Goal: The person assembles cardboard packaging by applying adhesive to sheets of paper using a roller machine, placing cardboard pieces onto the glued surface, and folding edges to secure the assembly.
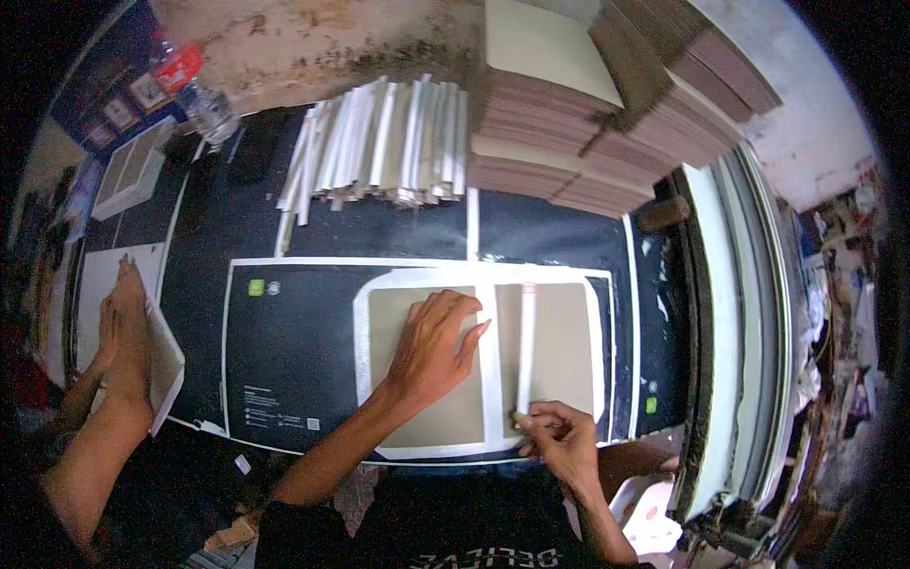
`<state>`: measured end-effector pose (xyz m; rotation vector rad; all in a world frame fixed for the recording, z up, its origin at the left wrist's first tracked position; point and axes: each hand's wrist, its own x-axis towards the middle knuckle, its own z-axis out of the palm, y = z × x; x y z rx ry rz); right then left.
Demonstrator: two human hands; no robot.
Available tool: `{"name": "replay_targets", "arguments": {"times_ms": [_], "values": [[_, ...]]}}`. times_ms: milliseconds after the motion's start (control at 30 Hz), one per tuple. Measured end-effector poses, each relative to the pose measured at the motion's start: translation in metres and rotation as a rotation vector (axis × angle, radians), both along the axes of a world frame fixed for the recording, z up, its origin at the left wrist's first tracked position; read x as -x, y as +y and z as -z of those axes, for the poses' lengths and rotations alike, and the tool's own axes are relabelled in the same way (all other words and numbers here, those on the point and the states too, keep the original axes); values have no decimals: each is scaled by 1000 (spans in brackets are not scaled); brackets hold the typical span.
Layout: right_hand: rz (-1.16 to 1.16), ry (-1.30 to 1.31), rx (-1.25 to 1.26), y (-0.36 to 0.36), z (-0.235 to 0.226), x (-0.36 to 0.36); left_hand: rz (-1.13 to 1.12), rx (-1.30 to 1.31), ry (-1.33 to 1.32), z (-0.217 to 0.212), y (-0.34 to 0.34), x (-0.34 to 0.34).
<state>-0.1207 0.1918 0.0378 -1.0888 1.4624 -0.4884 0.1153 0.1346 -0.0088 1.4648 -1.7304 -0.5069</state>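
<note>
Left hand (pixel 434 343) lies spread flat on grey board (pixel 427 365); right hand (pixel 559 438) pinches white strip (pixel 526 341).

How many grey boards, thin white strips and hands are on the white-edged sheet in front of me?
Grey boards: 2, the left grey board and the right grey board
White strip: 1, lying on the right grey board
Hands: 2, the left hand pressing flat, the right hand pinching the strip's near end
Total: 5

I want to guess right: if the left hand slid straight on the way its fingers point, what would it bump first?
Probably the thin white strip lying on the right grey board; the left hand points up and right across the left grey board.
</note>
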Motion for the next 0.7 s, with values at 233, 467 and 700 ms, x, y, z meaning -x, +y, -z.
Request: {"name": "replay_targets", "arguments": {"times_ms": [233,467,700], "values": [[-104,-19,-55,16,-3,-2,104,-6,-140,7,15,6],[-137,-54,-87,13,3,-6,271,-101,-458,-4,20,4],[-147,-100,-143,9,5,-6,252,-111,-554,-2,22,9]]}}
